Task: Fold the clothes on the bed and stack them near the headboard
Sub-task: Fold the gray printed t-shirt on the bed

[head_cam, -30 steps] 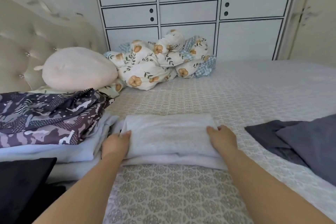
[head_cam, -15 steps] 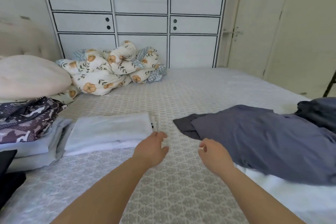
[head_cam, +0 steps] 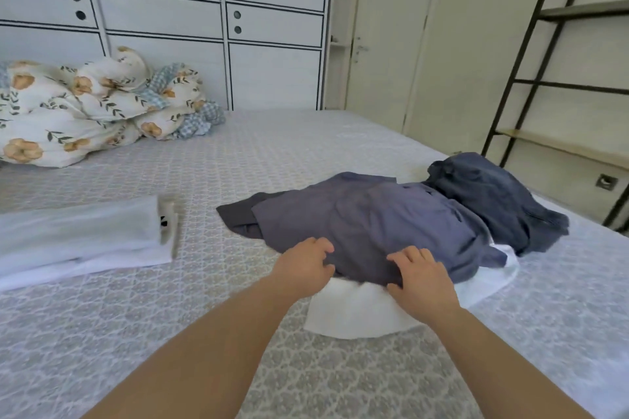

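The grey shirt [head_cam: 374,221] is the landmark. Left of it, a bare strip of bed [head_cam: 204,282] runs between it and the folded white cloth [head_cam: 81,238], wide enough for a hand to pass. Near side of the shirt, a white cloth [head_cam: 354,313] sticks out from under it; beyond that the bed is bare. A dark blue garment [head_cam: 486,194] lies against the shirt's right side. Far behind it to the left, a floral duvet [head_cam: 85,112] is heaped against the wardrobe [head_cam: 272,78].

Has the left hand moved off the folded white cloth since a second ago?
Yes. The left hand went right, from the folded white cloth to the grey-blue shirt.
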